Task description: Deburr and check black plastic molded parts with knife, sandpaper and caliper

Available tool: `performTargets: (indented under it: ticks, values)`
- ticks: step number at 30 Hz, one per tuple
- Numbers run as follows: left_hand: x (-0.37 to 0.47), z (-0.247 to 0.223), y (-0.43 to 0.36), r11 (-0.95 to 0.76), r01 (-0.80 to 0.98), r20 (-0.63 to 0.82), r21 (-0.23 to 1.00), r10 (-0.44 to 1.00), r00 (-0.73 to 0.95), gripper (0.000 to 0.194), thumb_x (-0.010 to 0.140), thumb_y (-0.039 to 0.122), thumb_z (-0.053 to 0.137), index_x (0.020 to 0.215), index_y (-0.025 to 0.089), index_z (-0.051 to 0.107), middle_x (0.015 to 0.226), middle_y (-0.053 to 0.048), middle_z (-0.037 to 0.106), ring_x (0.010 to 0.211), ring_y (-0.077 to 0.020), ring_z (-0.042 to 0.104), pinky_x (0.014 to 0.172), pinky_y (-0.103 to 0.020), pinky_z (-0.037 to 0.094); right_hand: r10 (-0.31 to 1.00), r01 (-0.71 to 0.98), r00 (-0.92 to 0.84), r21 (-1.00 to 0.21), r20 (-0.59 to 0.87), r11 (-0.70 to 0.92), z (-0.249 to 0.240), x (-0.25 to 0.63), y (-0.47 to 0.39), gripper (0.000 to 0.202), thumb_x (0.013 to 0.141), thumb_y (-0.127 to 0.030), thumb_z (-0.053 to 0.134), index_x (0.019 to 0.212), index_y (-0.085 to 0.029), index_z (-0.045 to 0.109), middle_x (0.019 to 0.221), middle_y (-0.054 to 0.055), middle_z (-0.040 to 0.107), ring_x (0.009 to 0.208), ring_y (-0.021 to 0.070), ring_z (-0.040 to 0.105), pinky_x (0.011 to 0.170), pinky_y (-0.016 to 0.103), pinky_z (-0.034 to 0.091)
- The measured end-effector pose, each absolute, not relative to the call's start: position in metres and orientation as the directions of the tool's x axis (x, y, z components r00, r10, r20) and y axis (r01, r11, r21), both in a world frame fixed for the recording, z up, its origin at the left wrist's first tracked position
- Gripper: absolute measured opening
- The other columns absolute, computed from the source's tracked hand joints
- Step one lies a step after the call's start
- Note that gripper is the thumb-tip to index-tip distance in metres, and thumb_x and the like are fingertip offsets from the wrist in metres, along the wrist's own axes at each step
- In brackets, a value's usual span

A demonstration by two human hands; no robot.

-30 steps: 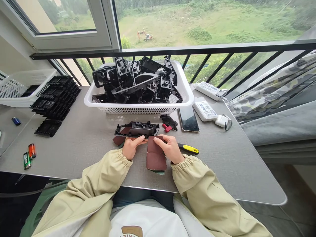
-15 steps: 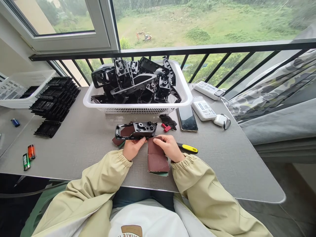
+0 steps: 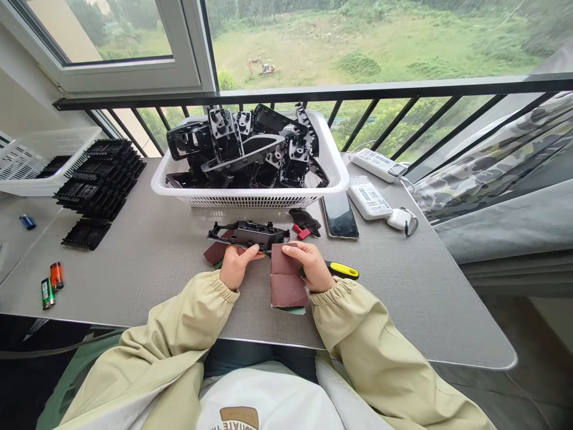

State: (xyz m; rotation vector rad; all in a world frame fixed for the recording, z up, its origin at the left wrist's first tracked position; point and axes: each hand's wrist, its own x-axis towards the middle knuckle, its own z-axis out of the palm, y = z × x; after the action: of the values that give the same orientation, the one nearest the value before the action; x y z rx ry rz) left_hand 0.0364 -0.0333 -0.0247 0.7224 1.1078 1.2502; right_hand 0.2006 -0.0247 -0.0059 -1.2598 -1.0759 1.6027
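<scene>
My left hand (image 3: 237, 264) is closed on the near edge of a black plastic housing (image 3: 255, 234), its thumb along the rim. The housing is long, with an open frame at its left end, and it is tilted. In my right hand (image 3: 313, 266) is a folded sheet of brown sandpaper (image 3: 289, 280), pinched under the thumb, with a greenish backing showing at its lower edge. The top of the sandpaper is close to the housing's right end; I cannot tell whether they touch. Another brown sandpaper piece (image 3: 215, 253) lies behind my left hand, partly hidden.
A white basket (image 3: 250, 197) heaped with black plastic parts stands at the back. Stacked black trays (image 3: 96, 185) and batteries (image 3: 57, 275) are on the left. A yellow-black handle (image 3: 344, 270), a red piece (image 3: 303, 233), a phone (image 3: 340, 216) and a power bank (image 3: 369, 198) lie right.
The housing has rolled in my left hand, so its side shows more than its top face. My right hand and the sandpaper have shifted slightly up and to the right.
</scene>
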Motion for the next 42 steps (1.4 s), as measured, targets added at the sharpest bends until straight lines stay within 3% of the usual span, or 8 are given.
performTargets:
  ticks: [5, 7, 15, 19, 27, 33, 37, 42]
  values:
    - [0.038, -0.019, -0.032, 0.241, -0.47, -0.294, 0.849, 0.955, -0.04, 0.031, 0.051, 0.032, 0.082, 0.067, 0.014, 0.062, 0.056, 0.003, 0.061, 0.048, -0.0089, 0.056, 0.048, -0.022, 0.051, 0.933, -0.411, -0.069, -0.842, -0.354, -0.35, -0.003, 0.201, -0.026, 0.029, 0.056, -0.043, 0.071, 0.067, -0.018, 0.06, 0.059, -0.002, 0.054, 0.053, 0.0115, 0.044, 0.05, 0.024, 0.035]
    - [0.038, -0.017, -0.032, 0.26, -0.493, -0.307, 0.83, 0.952, -0.014, 0.03, 0.052, 0.031, 0.081, 0.065, 0.014, 0.06, 0.053, 0.004, 0.059, 0.045, -0.0085, 0.055, 0.044, -0.021, 0.049, 0.933, -0.453, -0.024, -0.828, -0.36, -0.331, -0.003, 0.2, -0.027, 0.028, 0.056, -0.041, 0.072, 0.066, -0.018, 0.059, 0.058, -0.002, 0.053, 0.052, 0.011, 0.043, 0.049, 0.024, 0.035]
    - [0.039, -0.015, -0.037, 0.325, -0.502, -0.318, 0.802, 0.943, 0.101, 0.034, 0.052, 0.031, 0.082, 0.073, 0.013, 0.063, 0.062, -0.001, 0.064, 0.054, -0.0119, 0.061, 0.047, -0.022, 0.051, 0.955, -0.399, 0.104, -0.891, -0.277, -0.215, -0.01, 0.198, -0.029, 0.029, 0.061, -0.044, 0.069, 0.062, -0.02, 0.053, 0.056, -0.003, 0.049, 0.051, 0.0108, 0.04, 0.049, 0.025, 0.034]
    - [0.042, -0.015, -0.037, 0.337, -0.449, -0.332, 0.828, 0.939, 0.093, 0.038, 0.05, 0.034, 0.086, 0.075, 0.013, 0.064, 0.063, 0.0, 0.066, 0.051, -0.0101, 0.059, 0.046, -0.021, 0.048, 0.974, -0.322, 0.037, -0.925, -0.224, -0.201, -0.01, 0.195, -0.032, 0.031, 0.063, -0.046, 0.066, 0.06, -0.02, 0.051, 0.055, -0.003, 0.045, 0.05, 0.0103, 0.036, 0.048, 0.025, 0.031]
    - [0.046, -0.019, -0.038, 0.338, -0.467, -0.352, 0.817, 0.934, 0.059, 0.047, 0.052, 0.044, 0.085, 0.082, 0.015, 0.063, 0.068, 0.002, 0.067, 0.049, -0.0083, 0.058, 0.05, -0.022, 0.051, 0.981, -0.346, -0.027, -0.919, -0.193, -0.19, -0.009, 0.192, -0.036, 0.03, 0.061, -0.046, 0.071, 0.062, -0.019, 0.057, 0.054, -0.003, 0.048, 0.049, 0.0099, 0.037, 0.048, 0.024, 0.031]
    - [0.045, -0.02, -0.041, 0.337, -0.475, -0.302, 0.813, 0.941, 0.152, 0.043, 0.055, 0.038, 0.085, 0.085, 0.014, 0.065, 0.08, -0.003, 0.071, 0.064, -0.0137, 0.065, 0.065, -0.029, 0.055, 0.98, -0.376, -0.028, -0.906, -0.196, -0.192, -0.009, 0.192, -0.036, 0.03, 0.062, -0.044, 0.072, 0.062, -0.018, 0.058, 0.055, -0.004, 0.049, 0.049, 0.0095, 0.038, 0.048, 0.024, 0.031]
    - [0.045, -0.021, -0.04, 0.3, -0.507, -0.31, 0.808, 0.948, 0.067, 0.046, 0.055, 0.037, 0.085, 0.087, 0.016, 0.061, 0.081, 0.0, 0.069, 0.065, -0.0125, 0.065, 0.064, -0.027, 0.056, 0.983, -0.321, -0.053, -0.93, -0.173, -0.181, -0.011, 0.192, -0.035, 0.03, 0.063, -0.045, 0.071, 0.062, -0.018, 0.059, 0.055, -0.003, 0.048, 0.05, 0.0097, 0.037, 0.049, 0.024, 0.031]
    - [0.043, -0.027, -0.038, 0.201, -0.459, -0.256, 0.866, 0.965, -0.061, 0.044, 0.06, 0.047, 0.081, 0.085, 0.017, 0.059, 0.079, 0.002, 0.067, 0.066, -0.0128, 0.065, 0.062, -0.027, 0.056, 0.99, -0.142, -0.125, -0.986, -0.066, -0.083, -0.012, 0.193, -0.035, 0.027, 0.069, -0.043, 0.067, 0.062, -0.017, 0.062, 0.059, -0.001, 0.052, 0.055, 0.0112, 0.04, 0.054, 0.026, 0.034]
